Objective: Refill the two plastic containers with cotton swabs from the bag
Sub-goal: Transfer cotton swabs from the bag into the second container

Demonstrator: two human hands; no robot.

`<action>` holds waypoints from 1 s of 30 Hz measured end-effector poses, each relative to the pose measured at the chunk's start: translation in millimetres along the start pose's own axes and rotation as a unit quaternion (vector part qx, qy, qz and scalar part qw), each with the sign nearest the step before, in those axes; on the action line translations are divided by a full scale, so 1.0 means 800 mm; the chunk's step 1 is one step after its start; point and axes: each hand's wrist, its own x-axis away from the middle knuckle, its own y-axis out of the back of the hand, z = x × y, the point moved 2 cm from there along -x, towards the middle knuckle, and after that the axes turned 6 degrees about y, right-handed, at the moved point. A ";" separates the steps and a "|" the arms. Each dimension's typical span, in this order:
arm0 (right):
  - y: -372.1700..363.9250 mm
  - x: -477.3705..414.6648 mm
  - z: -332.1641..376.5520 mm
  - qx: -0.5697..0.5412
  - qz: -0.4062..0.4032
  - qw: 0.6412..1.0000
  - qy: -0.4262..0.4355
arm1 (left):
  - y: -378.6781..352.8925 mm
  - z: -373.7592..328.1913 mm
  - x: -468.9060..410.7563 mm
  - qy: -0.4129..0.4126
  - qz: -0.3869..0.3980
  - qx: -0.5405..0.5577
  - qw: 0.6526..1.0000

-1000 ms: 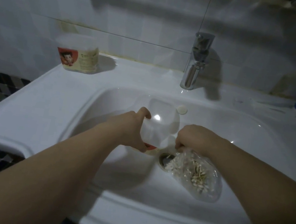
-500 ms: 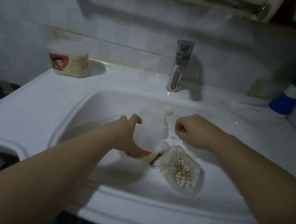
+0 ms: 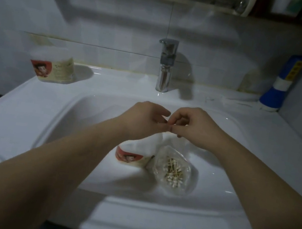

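Dimly, left hand (image 3: 145, 119) and right hand (image 3: 193, 128) pinch (apparently) the bag (image 3: 174, 170) in white sink (image 3: 28, 107).

I have only one view, from the camera on my head. It looks forward and down into the sink (image 3: 28, 107) from close above its front edge. My forearms (image 3: 50, 157) come in from the bottom. The tap (image 3: 165, 67) and the tiled wall (image 3: 110, 28) are at the far side.
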 end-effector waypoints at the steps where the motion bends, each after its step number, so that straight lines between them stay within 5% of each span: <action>1: 0.001 0.000 -0.001 -0.006 -0.002 1.000 -0.004 | -0.002 -0.004 -0.005 -0.015 0.006 -0.009 1.000; 9: 0.015 -0.001 -0.016 0.024 0.040 0.997 -0.066 | -0.026 0.017 -0.021 -0.065 -0.013 -0.085 0.994; 16: -0.012 0.017 -0.010 0.177 0.333 0.922 -0.094 | -0.034 0.033 -0.022 -0.001 -0.067 0.085 0.994; 22: -0.033 0.009 -0.014 0.274 0.296 0.913 -0.069 | -0.043 0.020 -0.017 -0.001 -0.056 0.187 0.981; 30: -0.040 0.000 -0.029 0.367 0.249 0.896 -0.006 | -0.058 0.024 -0.018 0.027 0.007 0.107 0.994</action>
